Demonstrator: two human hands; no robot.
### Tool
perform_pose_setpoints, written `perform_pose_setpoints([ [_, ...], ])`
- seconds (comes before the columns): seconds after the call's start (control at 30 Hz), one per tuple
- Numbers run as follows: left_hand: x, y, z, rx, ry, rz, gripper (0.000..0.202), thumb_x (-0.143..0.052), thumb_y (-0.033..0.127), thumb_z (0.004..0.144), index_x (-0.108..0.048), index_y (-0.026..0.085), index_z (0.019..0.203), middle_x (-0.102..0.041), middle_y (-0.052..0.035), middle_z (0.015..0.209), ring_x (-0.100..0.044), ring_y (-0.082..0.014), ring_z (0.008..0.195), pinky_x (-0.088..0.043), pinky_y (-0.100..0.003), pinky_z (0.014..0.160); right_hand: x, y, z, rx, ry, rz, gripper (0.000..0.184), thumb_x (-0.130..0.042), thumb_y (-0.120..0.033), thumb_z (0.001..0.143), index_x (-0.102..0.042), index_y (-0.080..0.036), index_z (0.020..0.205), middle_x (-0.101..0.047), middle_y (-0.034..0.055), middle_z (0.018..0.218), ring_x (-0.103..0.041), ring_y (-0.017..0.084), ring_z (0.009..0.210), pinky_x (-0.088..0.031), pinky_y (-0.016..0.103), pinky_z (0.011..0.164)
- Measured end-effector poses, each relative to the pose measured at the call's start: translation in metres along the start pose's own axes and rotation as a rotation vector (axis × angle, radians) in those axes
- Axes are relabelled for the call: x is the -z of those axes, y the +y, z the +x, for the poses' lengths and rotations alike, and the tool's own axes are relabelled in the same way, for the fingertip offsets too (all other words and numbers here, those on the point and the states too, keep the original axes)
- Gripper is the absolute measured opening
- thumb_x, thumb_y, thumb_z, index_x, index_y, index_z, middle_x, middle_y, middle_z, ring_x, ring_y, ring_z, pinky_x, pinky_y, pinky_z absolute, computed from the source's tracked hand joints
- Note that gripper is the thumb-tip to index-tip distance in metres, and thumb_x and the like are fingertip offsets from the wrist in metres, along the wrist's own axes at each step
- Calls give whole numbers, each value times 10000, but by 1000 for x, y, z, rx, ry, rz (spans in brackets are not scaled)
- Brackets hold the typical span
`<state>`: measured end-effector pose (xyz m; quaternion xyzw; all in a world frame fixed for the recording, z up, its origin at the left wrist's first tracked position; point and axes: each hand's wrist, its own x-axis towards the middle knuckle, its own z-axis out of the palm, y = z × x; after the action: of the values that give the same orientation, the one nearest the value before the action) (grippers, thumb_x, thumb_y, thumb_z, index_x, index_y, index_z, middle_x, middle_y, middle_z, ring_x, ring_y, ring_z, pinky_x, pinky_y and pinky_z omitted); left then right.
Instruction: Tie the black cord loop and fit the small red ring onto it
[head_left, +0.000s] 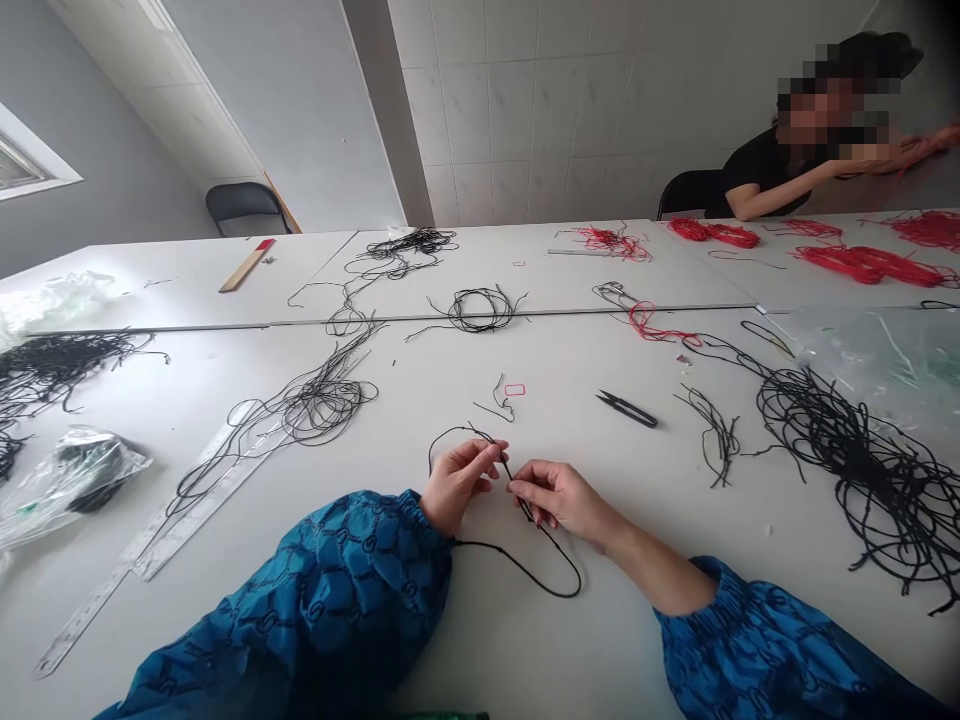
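Both my hands work on one thin black cord over the white table. My left hand pinches the cord near its upper loop, fingers closed. My right hand pinches the same cord a few centimetres to the right, fingers closed. The cord arcs up behind my left hand and loops down toward me between my blue sleeves. Black thread snips lie on the table beyond my right hand.
A metal ruler lies at the left under a coil of black cord. A large tangle of black cords sits at the right, another at far left. Red cords lie near a seated person at the back right.
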<state>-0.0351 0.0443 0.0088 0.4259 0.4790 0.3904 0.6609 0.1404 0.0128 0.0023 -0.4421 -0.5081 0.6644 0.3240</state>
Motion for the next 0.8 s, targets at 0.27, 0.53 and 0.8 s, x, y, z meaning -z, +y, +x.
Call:
perform_pose_setpoints([
  [0.27,-1,-10,0,-31,-24,85,259,-701,414,701,-666,159,736,-684,-77,940,-535,-93,642,-399,-196,524,-7,1,3,40,84,34,266,-601,-441,824,-572,-183,768,-527,-23,694,-418,68,529,-310,217,474],
  [0.53,-3,-7,-3,-31,-32,16,290,-641,446,760,-619,156,764,-655,-38,797,-514,-76,613,-408,-185,531,-7,3,2,84,72,-60,355,-598,-506,801,-508,-183,684,-485,-29,636,-440,94,532,-388,242,523],
  [0.8,-1,-9,2,-46,45,-80,304,-648,450,754,-593,153,787,-614,-9,736,-455,-44,549,-375,-173,525,40,-12,67,333,511,-698,172,-582,-378,802,-600,-227,883,-621,29,928,-556,140,642,-437,288,643],
])
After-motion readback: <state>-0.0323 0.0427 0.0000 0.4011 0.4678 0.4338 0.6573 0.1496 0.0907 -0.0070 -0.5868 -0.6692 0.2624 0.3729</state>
